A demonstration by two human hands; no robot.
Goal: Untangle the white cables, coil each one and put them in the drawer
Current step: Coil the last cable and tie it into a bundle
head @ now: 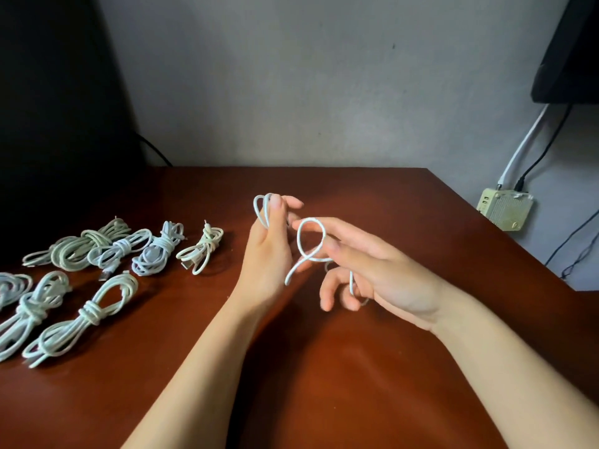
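I hold one white cable [304,251] above the middle of the brown table [324,367]. My left hand [269,254] grips several folded loops of it, and their tops stick out above my thumb. My right hand [366,267] pinches the free end, which makes a round loop between the two hands and hangs down past my fingers. Several coiled and tied white cables [97,277] lie in two rows on the left of the table. No drawer is in view.
A dark panel [58,108] stands at the back left against the grey wall. Off the table's right edge, a cream power adapter [505,209] with black and white leads sits low on the wall under a black object [573,50].
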